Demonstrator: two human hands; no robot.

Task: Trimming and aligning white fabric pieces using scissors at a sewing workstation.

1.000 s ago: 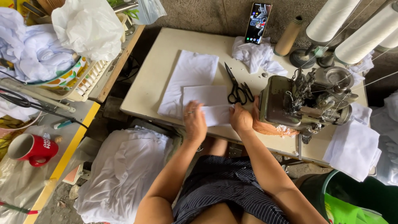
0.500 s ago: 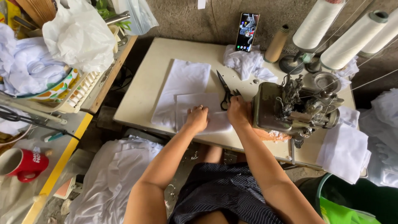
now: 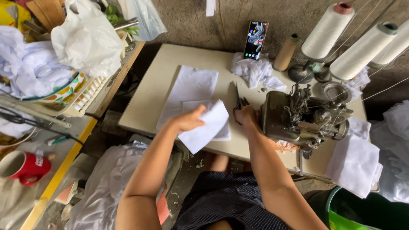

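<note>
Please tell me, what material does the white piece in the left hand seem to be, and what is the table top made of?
The white piece in the left hand looks like thin woven cloth, matte: it bends softly and one corner droops. The table top looks like smooth cream laminate or painted board with a dull sheen; which one, I cannot tell.

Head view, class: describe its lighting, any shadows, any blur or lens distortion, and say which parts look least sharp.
Head view: soft, even daylight, no harsh glare; a faint shadow under the white cloth piece lifted by the left hand; wide-angle bending curves the table edges and stretches the thread cones; slight softness on the right hand by the scissors; the corners look least sharp.
</note>
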